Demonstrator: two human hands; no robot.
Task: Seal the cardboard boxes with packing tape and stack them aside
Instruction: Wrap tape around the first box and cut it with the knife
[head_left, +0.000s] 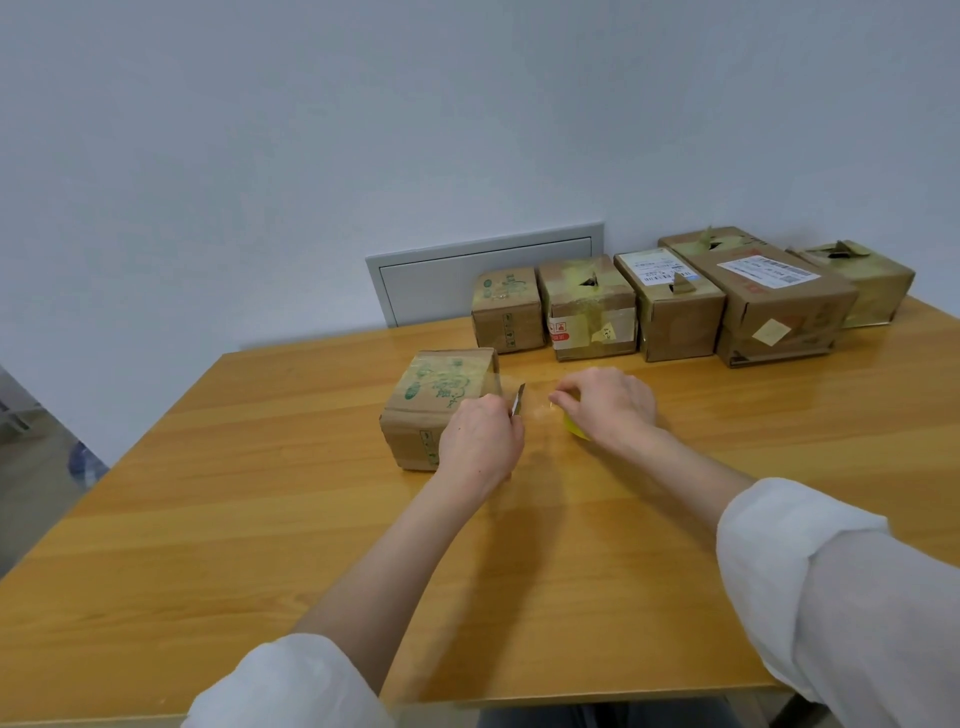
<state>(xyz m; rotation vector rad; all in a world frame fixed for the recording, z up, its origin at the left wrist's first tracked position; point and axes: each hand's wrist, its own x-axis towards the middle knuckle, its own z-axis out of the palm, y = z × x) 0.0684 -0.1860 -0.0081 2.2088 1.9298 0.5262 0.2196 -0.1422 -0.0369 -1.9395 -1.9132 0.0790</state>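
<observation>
1. My left hand (480, 441) is closed round a small blade (518, 400), whose tip points up and away toward 12 o'clock. It sits just right of the box I am working on.
2. My right hand (610, 402) is curled over the tape roll (575, 428). Only a yellow edge of the roll shows beneath my palm, at 5 o'clock from my knuckles. My fingertips pinch toward the left, at what looks like the free run of tape.
3. The current box (431, 400) stands on the table (260, 519) at 10 o'clock from my left hand, its top glossy with tape. A faint clear strip (537, 408) seems to stretch from it toward the roll, but it is too transparent to be sure.
4. I judge this to be the cutting step: tape laid over the box, roll pulled out to 3 o'clock, blade standing between them.
5. The next move calls for keeping the strip taut with my right hand while the blade crosses it close to the box. The loose end then needs pressing down the side.
6. The finished boxes (670, 312) line the far edge at 1 o'clock, so this one would go up there beside them.
</observation>
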